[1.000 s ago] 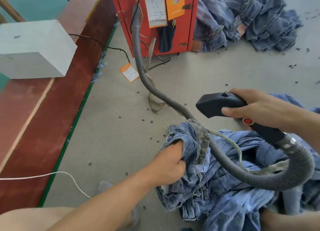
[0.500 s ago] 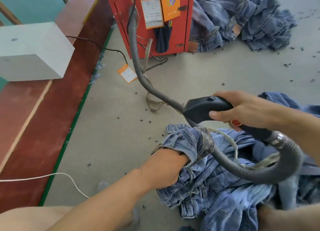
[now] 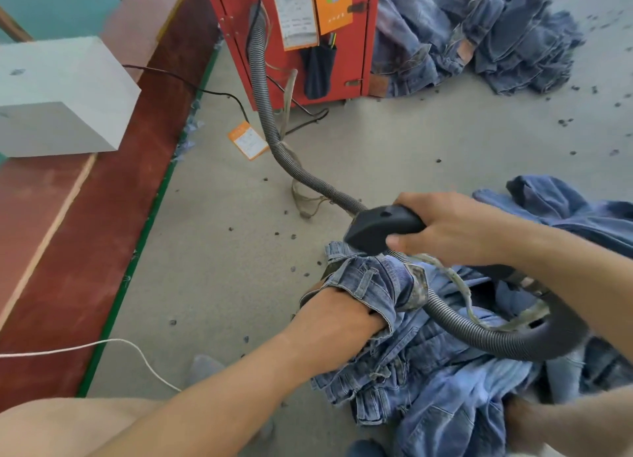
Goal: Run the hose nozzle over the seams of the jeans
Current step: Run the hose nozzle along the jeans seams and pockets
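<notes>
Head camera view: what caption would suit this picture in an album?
Right hand lowers black hose nozzle onto jeans gripped by left hand.

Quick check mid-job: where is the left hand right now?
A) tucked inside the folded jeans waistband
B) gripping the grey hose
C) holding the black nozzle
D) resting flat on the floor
A: the left hand is pushed into the turned-over waistband of the jeans, while the right hand grips the black nozzle.

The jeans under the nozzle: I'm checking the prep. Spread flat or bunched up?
Bunched up. The jeans lie in crumpled folds, the left hand tucked inside the raised waistband.
</notes>
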The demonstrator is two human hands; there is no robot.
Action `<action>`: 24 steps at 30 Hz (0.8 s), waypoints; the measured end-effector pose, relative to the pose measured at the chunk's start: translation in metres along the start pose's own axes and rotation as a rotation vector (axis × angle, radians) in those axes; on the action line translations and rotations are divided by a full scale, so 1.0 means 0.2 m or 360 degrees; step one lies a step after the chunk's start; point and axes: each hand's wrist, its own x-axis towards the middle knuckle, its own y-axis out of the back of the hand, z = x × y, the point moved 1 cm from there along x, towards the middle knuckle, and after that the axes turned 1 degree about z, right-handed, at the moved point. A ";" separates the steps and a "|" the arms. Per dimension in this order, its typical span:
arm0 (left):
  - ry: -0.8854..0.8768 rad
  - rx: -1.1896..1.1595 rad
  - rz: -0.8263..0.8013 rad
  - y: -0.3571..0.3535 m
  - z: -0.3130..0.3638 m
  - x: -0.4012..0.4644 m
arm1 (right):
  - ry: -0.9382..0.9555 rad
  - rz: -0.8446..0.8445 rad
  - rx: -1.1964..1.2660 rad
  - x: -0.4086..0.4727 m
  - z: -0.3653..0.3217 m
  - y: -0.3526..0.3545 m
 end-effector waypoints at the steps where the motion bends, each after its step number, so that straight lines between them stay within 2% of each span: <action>1: 0.0013 0.0000 0.0010 -0.01 0.00 0.00 | -0.0027 0.0063 0.0090 0.00 0.02 0.03; 4: -0.0021 -0.0044 0.0016 0.02 0.01 0.00 | -0.0073 -0.0042 0.0223 -0.02 0.04 0.11; 8: -0.0060 -0.0038 -0.0012 0.06 0.02 0.00 | 0.0015 -0.0367 -0.0167 -0.04 -0.01 0.03; 10: -0.0031 -0.0053 -0.0048 0.03 0.03 0.00 | 0.0045 -0.0305 -0.0271 -0.01 -0.02 -0.05; 14: -0.0035 0.0000 -0.0018 -0.01 0.03 0.01 | -0.0029 0.0007 -0.0112 0.04 -0.01 -0.01; 17: -0.0039 0.0008 -0.0001 0.00 0.02 0.01 | 0.0055 -0.0172 -0.0015 0.02 0.00 0.04; 21: -0.0092 -0.0012 0.0023 0.01 0.04 0.01 | 0.0111 -0.0399 -0.0196 0.02 -0.05 -0.07; 24: -0.0122 0.0061 0.0184 0.00 0.02 0.00 | 0.0017 -0.0068 -0.0193 0.09 -0.02 -0.09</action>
